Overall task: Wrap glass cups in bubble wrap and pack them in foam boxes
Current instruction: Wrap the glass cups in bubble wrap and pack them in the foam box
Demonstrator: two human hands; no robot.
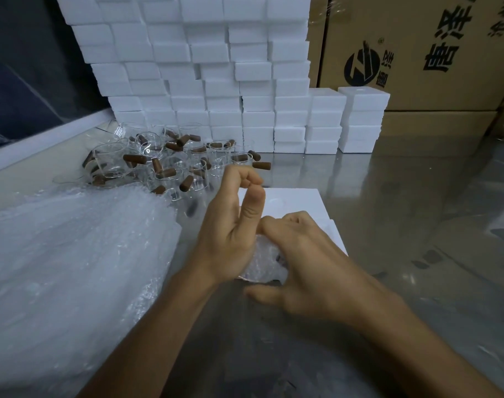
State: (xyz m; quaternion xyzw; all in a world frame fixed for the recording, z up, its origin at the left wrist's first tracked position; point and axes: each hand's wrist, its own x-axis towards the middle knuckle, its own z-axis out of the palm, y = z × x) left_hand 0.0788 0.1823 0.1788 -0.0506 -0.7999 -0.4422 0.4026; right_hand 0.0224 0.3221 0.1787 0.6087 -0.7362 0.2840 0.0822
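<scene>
At the near middle of the desk [417, 225], the right hand [311, 268] curls its fingers over a bubble-wrapped cup [263, 262] to keep the wrap tight, the left hand [233, 225] beside it, fingers bent on nothing, before the foam box [296, 202] just beyond.

Wrapped cup [263, 261] mostly behind hands
</scene>
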